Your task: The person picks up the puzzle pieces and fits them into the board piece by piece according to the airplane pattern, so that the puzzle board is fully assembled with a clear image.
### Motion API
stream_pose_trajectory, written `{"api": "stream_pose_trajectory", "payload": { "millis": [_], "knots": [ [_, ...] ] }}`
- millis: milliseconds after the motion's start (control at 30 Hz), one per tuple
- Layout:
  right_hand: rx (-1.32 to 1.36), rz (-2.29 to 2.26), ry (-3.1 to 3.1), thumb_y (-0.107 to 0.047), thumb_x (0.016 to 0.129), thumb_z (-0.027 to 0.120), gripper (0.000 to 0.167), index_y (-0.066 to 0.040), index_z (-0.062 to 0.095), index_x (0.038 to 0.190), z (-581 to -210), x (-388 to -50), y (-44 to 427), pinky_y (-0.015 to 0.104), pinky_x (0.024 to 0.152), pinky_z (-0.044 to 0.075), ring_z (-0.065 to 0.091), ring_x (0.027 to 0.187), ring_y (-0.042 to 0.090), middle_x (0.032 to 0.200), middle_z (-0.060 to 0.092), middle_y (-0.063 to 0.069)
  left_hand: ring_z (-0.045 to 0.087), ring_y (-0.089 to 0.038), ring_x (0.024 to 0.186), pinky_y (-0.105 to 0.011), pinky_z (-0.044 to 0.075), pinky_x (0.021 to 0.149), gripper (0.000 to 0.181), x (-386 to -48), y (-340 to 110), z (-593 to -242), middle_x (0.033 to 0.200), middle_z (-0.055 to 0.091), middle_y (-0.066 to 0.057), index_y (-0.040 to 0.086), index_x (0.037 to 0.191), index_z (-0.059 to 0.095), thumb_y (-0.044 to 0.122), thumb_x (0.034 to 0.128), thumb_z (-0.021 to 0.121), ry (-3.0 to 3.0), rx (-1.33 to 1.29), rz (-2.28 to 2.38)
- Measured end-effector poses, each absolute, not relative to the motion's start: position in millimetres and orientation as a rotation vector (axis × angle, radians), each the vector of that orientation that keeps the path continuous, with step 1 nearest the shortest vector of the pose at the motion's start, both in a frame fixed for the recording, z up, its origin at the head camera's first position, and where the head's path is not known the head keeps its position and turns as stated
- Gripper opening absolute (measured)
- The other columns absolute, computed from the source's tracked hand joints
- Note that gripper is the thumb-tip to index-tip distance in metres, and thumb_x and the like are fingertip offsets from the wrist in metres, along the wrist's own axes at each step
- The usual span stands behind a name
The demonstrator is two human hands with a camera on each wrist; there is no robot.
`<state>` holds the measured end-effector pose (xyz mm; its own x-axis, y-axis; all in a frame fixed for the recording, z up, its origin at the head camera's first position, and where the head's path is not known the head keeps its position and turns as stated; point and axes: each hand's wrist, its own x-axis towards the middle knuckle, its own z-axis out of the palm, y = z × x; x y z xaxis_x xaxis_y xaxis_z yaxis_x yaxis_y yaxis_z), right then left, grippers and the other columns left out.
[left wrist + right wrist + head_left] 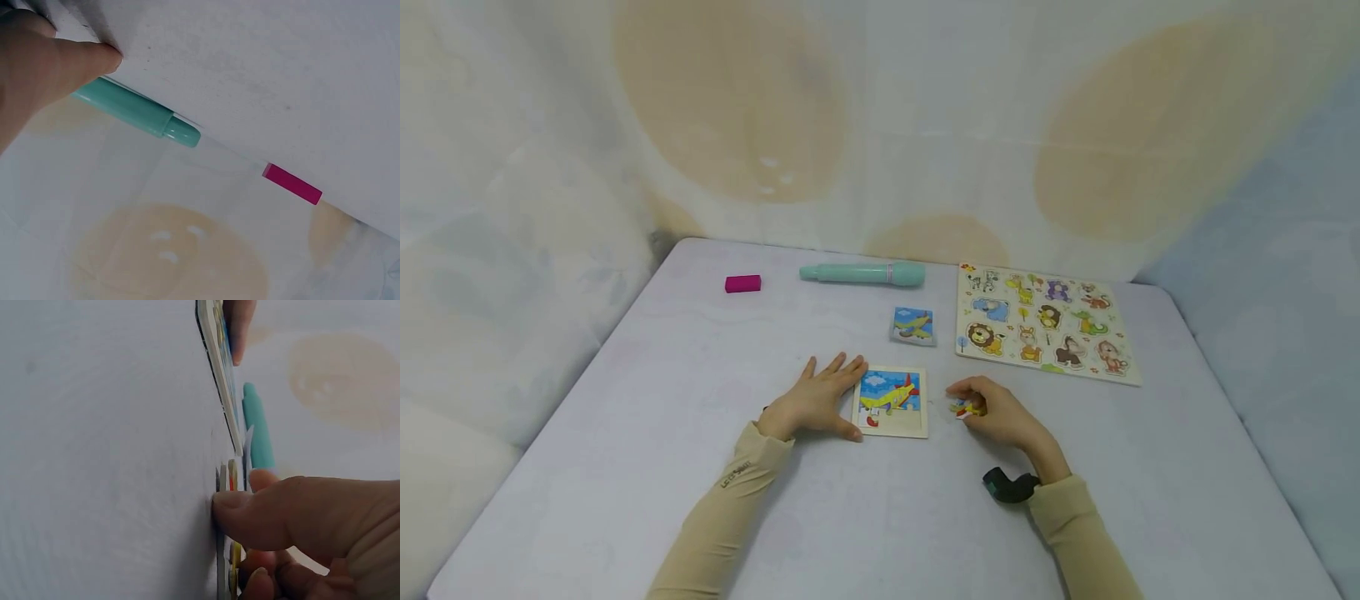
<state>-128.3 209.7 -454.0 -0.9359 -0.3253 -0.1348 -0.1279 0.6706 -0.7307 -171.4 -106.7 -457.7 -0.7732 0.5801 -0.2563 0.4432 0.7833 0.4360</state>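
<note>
A small square wooden jigsaw puzzle (904, 420) with a yellow airplane on blue lies in the middle of the table. Most of its picture is filled, while a pale bare patch shows at the lower right. My left hand (817, 404) rests along the puzzle's left edge, fingers spread and fairly straight. Just right of the puzzle, my right hand (1003, 414) pinches colourful puzzle pieces (962, 409) low against the table. In the right wrist view, the thumb presses on thin layered pieces (232, 478); the fingers hide part of them, so their number is unclear.
Behind the puzzle lies a small airplane picture card (913, 325). A larger animal puzzle board (1037, 357) sits at the back right. Along the back are a mint-green tube-shaped object (857, 273) and a magenta block (742, 284). Patterned cloth (925, 125) hangs behind the table.
</note>
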Motion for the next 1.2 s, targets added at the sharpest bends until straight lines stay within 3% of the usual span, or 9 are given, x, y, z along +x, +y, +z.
{"api": "stream_pose_trajectory", "payload": {
  "millis": [200,433,733,1200],
  "knots": [
    [-0.335,-1.168,2.589,0.004,0.083,0.062,0.036,-0.004,0.063,0.118,-454,-128,209,0.023,0.067,0.039,0.046,0.081,0.018,0.092,0.057,0.008,0.001,-0.026,0.153,-0.063,-0.007,0.117,0.114,-171,-107,-458,0.164,0.014,0.000,0.016,0.156,0.021,0.052,0.0672,0.083,2.595,0.777,0.498],
    [-0.158,-1.060,2.790,-0.013,0.082,0.076,0.040,-0.006,0.063,0.119,-456,-131,212,0.032,0.079,0.043,0.053,0.093,0.022,0.106,0.062,0.011,0.001,-0.026,0.153,-0.063,-0.007,0.117,0.114,-171,-107,-457,0.164,0.014,-0.001,0.016,0.156,0.020,0.052,0.0676,0.083,2.586,0.773,0.507],
    [-0.006,-1.272,2.744,-0.014,0.087,0.070,0.013,-0.006,0.070,0.098,-458,-135,211,0.022,0.058,0.044,0.053,0.072,0.015,0.086,0.066,0.008,0.003,-0.027,0.153,-0.063,-0.004,0.118,0.114,-170,-106,-454,0.164,0.015,0.000,0.016,0.155,0.021,0.050,0.0670,0.084,2.601,0.773,0.493],
    [-0.320,-1.293,2.585,-0.016,0.085,0.074,0.009,-0.009,0.070,0.088,-449,-141,147,0.020,0.058,0.045,0.054,0.068,0.012,0.079,0.067,0.003,0.003,-0.026,0.153,-0.063,-0.004,0.118,0.113,-168,-105,-455,0.163,0.015,0.000,0.016,0.155,0.021,0.051,0.0678,0.083,2.592,0.768,0.503]
  ]
}}
